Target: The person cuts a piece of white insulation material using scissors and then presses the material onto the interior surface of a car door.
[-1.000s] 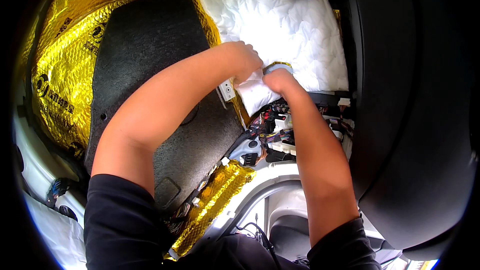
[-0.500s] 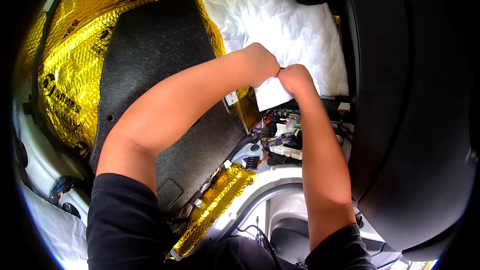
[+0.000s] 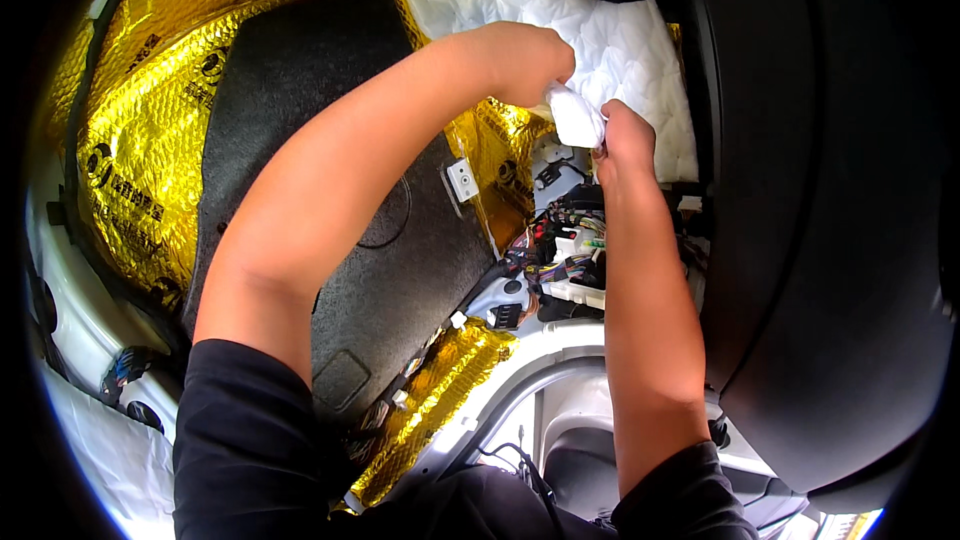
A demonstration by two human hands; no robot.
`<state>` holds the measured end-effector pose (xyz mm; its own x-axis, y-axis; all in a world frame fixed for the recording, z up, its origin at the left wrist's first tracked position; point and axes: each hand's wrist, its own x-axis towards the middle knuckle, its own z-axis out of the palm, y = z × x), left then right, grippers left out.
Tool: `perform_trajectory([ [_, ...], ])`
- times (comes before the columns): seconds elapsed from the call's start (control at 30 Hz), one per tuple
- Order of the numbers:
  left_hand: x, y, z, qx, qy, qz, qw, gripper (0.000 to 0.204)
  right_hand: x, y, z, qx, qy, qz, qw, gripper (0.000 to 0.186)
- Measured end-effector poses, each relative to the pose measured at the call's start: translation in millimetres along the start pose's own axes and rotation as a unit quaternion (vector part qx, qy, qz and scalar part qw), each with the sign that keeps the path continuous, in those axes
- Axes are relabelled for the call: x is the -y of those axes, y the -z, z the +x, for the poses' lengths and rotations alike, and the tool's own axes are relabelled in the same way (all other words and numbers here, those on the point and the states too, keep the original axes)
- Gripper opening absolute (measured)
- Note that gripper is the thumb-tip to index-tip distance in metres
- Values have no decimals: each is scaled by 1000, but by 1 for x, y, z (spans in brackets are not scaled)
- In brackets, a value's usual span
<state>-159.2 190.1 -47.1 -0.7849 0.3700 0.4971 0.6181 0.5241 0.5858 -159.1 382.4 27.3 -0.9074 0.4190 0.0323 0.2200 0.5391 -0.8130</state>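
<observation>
A white quilted padding sheet (image 3: 630, 50) lies at the far end, over gold foil. My left hand (image 3: 535, 65) is closed on its near edge, the fingers hidden behind the back of the hand. A little nearer and to the right, my right hand (image 3: 630, 140) is closed in a pinch at the same edge. Between the hands a folded white flap of the sheet stands up, bunched and twisted. Something small and dark shows by my right fingertips, too small to name.
A black felt-like panel (image 3: 290, 130) fills the left, with gold foil (image 3: 145, 170) beside it. Wiring and connectors (image 3: 565, 250) lie below my right hand. A white bracket (image 3: 461, 180) sits at the panel's edge. A large dark trim piece (image 3: 840, 240) borders the right.
Both hands have moved farther away and slightly right, drawing apart. The padding's near corner is lifted and folded, uncovering gold foil and grey metal beneath.
</observation>
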Motion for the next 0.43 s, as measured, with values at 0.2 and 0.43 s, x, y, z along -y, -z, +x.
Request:
perform_trajectory([
  [0.2, -13, -4, 5, -109, -40, -10, 993, 32, -14, 19, 18, -38, 117, -59, 991, 34],
  [0.43, -42, 15, -1, -66, -33, 75, 994, 27, -10, 17, -98, 7, 164, 199, 966, 71],
])
